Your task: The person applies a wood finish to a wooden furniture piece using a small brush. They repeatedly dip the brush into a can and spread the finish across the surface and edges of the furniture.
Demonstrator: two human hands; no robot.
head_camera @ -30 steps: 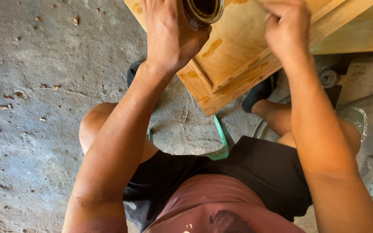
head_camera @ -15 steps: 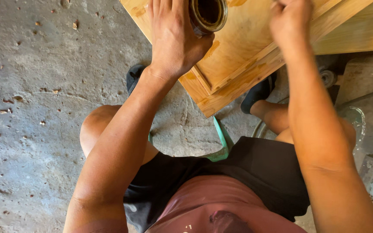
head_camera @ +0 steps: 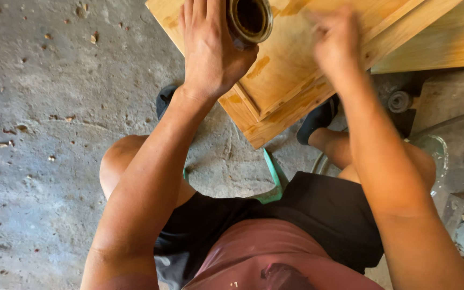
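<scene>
Two bare hands work at the top of the view, above a pale plywood panel with a raised wooden frame [head_camera: 296, 64] that lies tilted over the grey concrete floor [head_camera: 44, 161]. The left hand [head_camera: 210, 51] sits at 12 o'clock, palm down, fingers extended and held close together, with the thumb wrapped around the side of a round metal tin with a dark open mouth [head_camera: 249, 19]. The tin stands upright on the panel, touching the hand, at 1 o'clock from the wrist.

The right hand [head_camera: 336, 43] is at 1 o'clock in the view, well apart from the tin, and rests on or just above the panel surface near the frame rail. It is blurred by motion; the fingers appear curled, but whether they pinch anything cannot be told.

Darker amber stains mark the panel between the two hands and along its lower corner at 12 o'clock from the knees. The person is seated on a green stool [head_camera: 275, 180], wearing black shorts [head_camera: 318, 215] and a dull red shirt [head_camera: 264, 252]. Black shoes [head_camera: 318, 118] show beneath the panel edge. Glass and metal items [head_camera: 457, 161] lie at 3 o'clock.
</scene>
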